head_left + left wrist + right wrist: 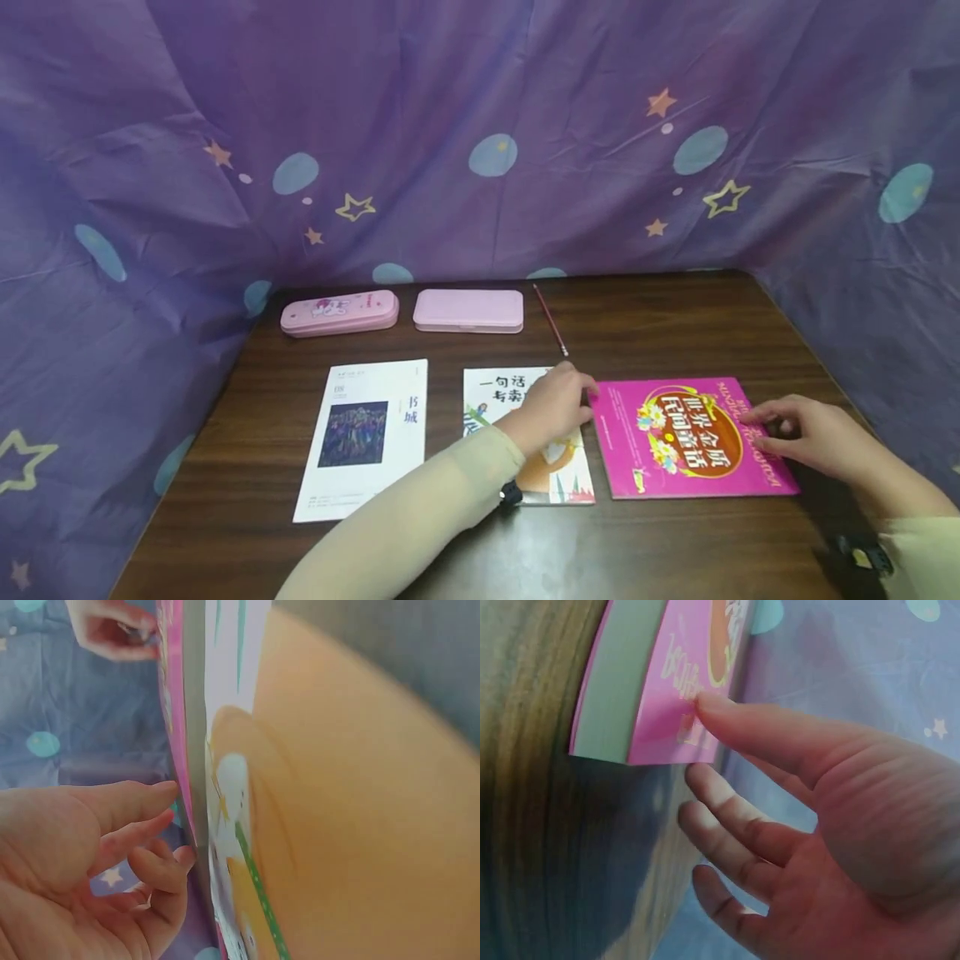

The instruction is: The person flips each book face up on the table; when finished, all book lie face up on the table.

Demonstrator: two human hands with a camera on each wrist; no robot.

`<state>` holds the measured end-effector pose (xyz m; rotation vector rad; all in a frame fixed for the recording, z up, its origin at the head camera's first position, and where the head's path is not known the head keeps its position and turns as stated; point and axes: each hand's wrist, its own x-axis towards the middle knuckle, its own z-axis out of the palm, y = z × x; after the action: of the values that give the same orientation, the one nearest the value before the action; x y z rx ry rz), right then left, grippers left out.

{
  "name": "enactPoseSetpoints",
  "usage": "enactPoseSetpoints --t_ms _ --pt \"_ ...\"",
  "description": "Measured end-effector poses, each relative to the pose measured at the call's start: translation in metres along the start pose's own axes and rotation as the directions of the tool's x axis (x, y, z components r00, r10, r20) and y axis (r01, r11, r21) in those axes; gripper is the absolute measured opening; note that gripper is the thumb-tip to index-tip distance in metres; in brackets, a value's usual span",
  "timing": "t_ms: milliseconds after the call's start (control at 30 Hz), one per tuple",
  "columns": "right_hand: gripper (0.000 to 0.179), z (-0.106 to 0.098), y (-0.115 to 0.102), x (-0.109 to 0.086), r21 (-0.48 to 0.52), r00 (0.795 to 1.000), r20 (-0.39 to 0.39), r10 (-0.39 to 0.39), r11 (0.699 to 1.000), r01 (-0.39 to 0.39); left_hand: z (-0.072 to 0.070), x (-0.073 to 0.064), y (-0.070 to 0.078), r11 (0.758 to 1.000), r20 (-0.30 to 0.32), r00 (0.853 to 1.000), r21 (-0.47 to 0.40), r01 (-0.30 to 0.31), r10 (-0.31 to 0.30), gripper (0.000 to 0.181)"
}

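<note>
A thick pink book [675, 437] with Chinese lettering lies flat on the right part of the table, between both hands. My left hand [553, 407] reaches over a white illustrated book [510, 385], covering part of it, its fingertips at the pink book's left edge. At the opposite side, my right hand [813, 433] has its thumb on the pink cover. The right wrist view shows that thumb against the cover [679, 697], while the other fingers are spread loosely beyond the book's edge. In the left wrist view the left fingers [161, 799] are loosely bent beside the pink edge.
Left of the illustrated book lies a white booklet [352, 433] with a dark picture, partly behind the left sleeve. Two pink pencil cases [341, 315] and a pencil [551, 321] lie along the back of the brown table [645, 333]. A purple patterned cloth [420, 125] hangs behind.
</note>
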<state>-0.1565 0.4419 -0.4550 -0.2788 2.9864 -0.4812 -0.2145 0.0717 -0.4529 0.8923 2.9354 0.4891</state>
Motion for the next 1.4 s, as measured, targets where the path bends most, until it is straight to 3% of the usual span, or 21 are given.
enactPoseSetpoints --t_ms 200,433,600,833,1067,1400 --pt "0.037 0.004 0.004 -0.020 0.057 0.999 -0.003 -0.051 0.997 0.051 -0.001 0.009 -0.005 0.999 0.009 0.999 -0.008 0.053 -0.053 0.031" --pt "0.046 0.012 0.015 -0.039 0.134 0.980 -0.083 -0.183 0.972 0.193 0.001 0.015 -0.004 0.996 -0.005 0.996 -0.038 0.085 -0.085 0.023" --pt "0.048 0.015 0.016 -0.042 0.129 0.970 -0.128 -0.206 0.966 0.222 0.002 0.016 -0.003 0.994 0.009 0.996 -0.048 0.093 -0.093 0.023" --pt "0.042 0.012 0.017 -0.036 0.112 0.980 -0.117 -0.158 0.979 0.171 0.000 0.009 -0.004 0.993 0.021 0.995 -0.069 0.100 -0.098 0.025" --pt "0.033 0.003 0.027 -0.025 0.084 0.995 -0.072 -0.067 0.994 0.073 -0.001 -0.006 0.000 0.995 0.053 0.997 -0.078 0.056 -0.052 0.020" --pt "0.030 -0.002 0.045 0.012 -0.007 0.974 -0.143 -0.176 0.984 0.177 0.003 -0.028 0.011 0.995 0.075 0.996 -0.094 -0.032 0.039 0.004"
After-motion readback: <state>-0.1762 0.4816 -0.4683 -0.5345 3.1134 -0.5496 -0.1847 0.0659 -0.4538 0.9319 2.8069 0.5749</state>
